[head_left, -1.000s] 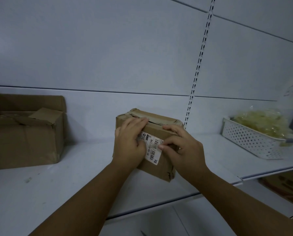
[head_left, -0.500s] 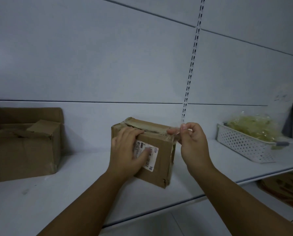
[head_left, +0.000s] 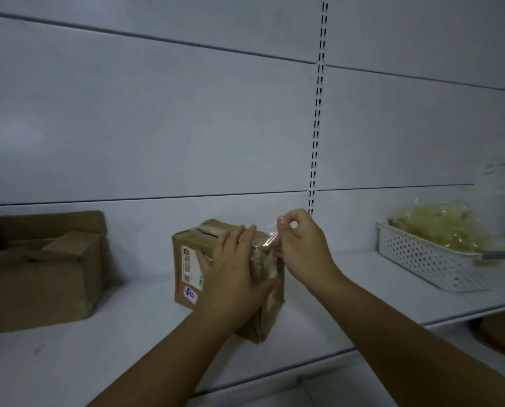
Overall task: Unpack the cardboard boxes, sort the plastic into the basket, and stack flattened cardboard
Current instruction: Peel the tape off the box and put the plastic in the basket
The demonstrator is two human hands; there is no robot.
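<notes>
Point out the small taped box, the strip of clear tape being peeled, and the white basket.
small taped box [head_left: 192, 254]: head view, on its labelled front face.
strip of clear tape [head_left: 267, 240]: head view, on the stretched film below the pinching fingers.
white basket [head_left: 421, 259]: head view, on its perforated side wall.

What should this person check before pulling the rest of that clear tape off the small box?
1. Small cardboard box steadied: ok, the left hand presses flat on its front.
2. Grip on the clear tape strip: ok, the right hand pinches it above the box's corner.
3. Tape fully free: not ok, its lower end is still stuck at the torn corner.
4. Box seated on the shelf: cannot tell, it looks tilted.
5. White basket within reach for plastic: ok, on the same shelf to the right, already holding plastic.
6. Contents safe: cannot tell, the box is closed.
</notes>
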